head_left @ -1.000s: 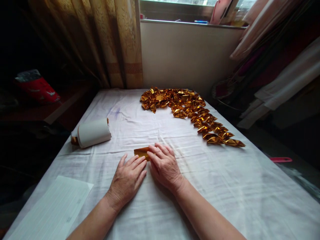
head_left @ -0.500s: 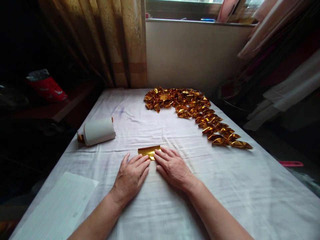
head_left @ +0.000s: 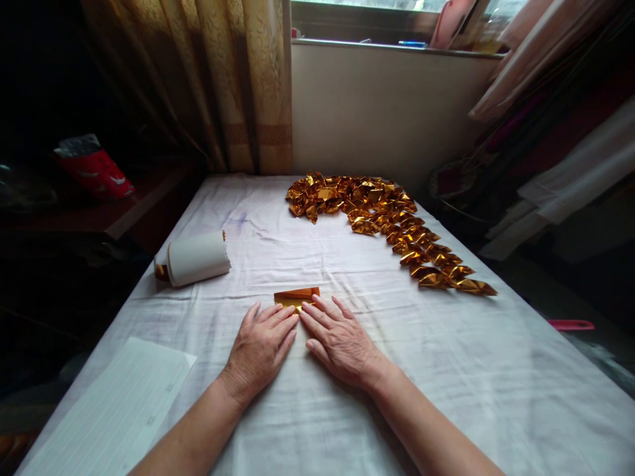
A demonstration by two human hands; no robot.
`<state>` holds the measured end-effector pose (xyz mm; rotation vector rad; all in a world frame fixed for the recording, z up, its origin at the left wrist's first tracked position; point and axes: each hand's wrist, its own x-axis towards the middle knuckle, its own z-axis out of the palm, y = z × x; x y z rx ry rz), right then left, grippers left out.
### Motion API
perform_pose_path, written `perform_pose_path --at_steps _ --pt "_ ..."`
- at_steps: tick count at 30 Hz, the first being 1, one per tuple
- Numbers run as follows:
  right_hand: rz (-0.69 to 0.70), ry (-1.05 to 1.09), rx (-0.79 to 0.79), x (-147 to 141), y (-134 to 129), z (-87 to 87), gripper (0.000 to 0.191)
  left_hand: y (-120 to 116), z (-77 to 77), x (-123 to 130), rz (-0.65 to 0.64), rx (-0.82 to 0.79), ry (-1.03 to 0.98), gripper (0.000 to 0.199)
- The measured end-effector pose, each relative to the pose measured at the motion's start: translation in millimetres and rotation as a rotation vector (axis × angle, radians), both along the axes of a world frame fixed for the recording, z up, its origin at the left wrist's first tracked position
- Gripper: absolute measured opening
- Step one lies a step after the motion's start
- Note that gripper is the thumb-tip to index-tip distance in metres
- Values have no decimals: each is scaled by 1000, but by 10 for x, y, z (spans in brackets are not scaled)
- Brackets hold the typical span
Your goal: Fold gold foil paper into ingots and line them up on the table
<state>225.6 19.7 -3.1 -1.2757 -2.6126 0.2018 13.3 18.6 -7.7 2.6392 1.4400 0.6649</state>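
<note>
A small folded piece of gold foil paper [head_left: 296, 295] lies on the white cloth in front of me, its near edge hidden under my fingers. My left hand [head_left: 260, 345] rests palm down with its fingers stretched out, the tips on the foil's near left part. From the other side my right hand [head_left: 342, 337] lies flat, fingers spread, with its tips on the near right part of the foil. Neither hand grips anything. Beyond them, several folded gold foil pieces [head_left: 364, 198] sit in a pile that trails in rows toward the right.
A white-wrapped roll [head_left: 198, 258] with gold at its ends lies at the left. Nearer me on that side is a lined paper sheet [head_left: 116, 403]. The white cloth [head_left: 446, 396] covers the table, with a curtain [head_left: 233, 79] behind and hanging clothes [head_left: 570, 178] at the right.
My right hand has shifted slightly left and its fingers have spread more. The foil's far part now looks darker and raised along a fold. My left hand has barely moved.
</note>
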Motion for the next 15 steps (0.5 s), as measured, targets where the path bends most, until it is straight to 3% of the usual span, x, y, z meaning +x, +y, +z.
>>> perform_pose_path --at_steps 5,15 --pt "-41 -23 -51 27 -21 -10 50 2 3 -9 -3 -15 -7 29" --pt "-145 28 75 222 -15 -16 38 13 -5 -22 -28 10 -20 29"
